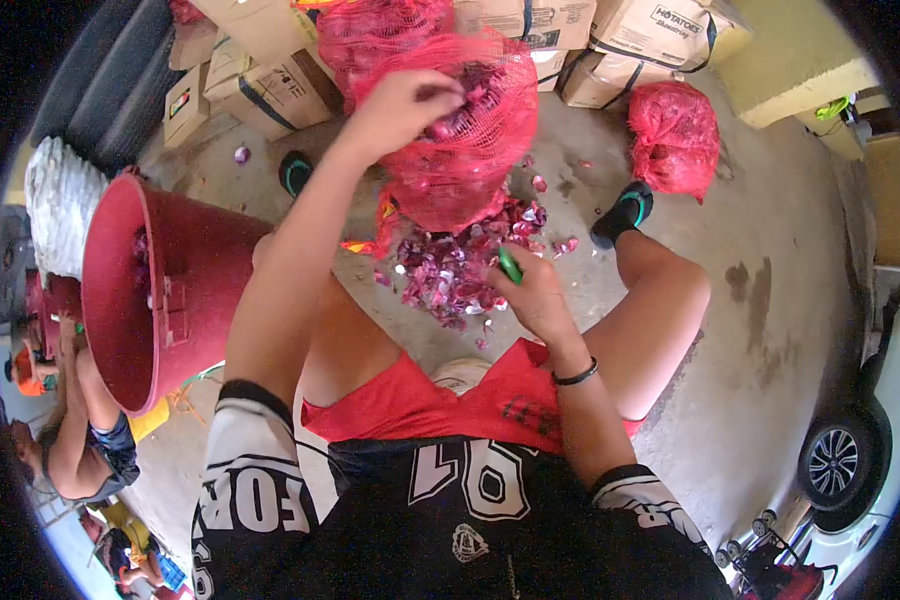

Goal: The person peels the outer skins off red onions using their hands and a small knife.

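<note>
A big dark-red tub (210, 250) leans beside the person's left leg. Ahead, between the feet, a bulging red mesh sack (505, 125) stands on the floor, its purple onions (477, 88) showing at the top. It looks heavy yet slack, likely to sag if dragged by one fold; gathered mesh and a hand beneath would carry it better. The onions should be firm, their loose skins slippery. Purple and whitish peelings (450, 270) lie heaped at its base. The left hand (405, 112) bends its fingers at the sack's top; whether that grip holds anything cannot be told. The right hand's (542, 298) grip is closed around a small, light, rigid-looking green tool (510, 264), best held by its body.
</note>
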Motion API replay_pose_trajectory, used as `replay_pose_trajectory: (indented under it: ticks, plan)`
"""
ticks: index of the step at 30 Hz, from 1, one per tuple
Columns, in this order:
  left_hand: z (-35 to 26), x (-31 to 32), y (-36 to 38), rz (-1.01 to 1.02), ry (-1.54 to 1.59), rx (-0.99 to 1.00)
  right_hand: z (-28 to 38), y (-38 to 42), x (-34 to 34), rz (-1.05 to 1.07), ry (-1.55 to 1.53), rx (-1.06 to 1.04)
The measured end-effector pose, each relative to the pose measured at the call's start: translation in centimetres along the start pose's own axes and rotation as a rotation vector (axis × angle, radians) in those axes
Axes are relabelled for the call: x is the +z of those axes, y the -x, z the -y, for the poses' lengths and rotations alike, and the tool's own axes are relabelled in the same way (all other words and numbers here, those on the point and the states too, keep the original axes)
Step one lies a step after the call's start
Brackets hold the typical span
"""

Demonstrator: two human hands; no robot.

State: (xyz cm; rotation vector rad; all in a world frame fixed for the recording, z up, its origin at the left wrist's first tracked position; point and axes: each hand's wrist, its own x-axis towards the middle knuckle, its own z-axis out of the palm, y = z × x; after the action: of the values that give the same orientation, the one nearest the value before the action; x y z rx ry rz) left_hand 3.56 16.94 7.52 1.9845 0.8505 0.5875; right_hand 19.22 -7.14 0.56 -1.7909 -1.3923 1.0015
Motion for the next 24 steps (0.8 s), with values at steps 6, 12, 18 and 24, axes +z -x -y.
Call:
replay_pose_trajectory:
  ticks: [6,12,18,24]
  plan:
    - [8.3,6.7,-4.2,0.359,-0.66,-0.286,-0.6,0.4,0.8,0.03,-0.008,-0.055]
    - [6.8,9.4,-1.7,0.227,-0.826,-0.318,-0.2,0.0,1.1,0.09,-0.028,-0.113]
    - [10.3,9.6,-1.4,0.128,-0.543,-0.294,0.6,0.3,1.2,0.109,-0.058,-0.06]
    - [4.5,2.7,3.2,-0.216,0.525,-0.166,0.6,0.6,1.1,-0.052,-0.146,-0.11]
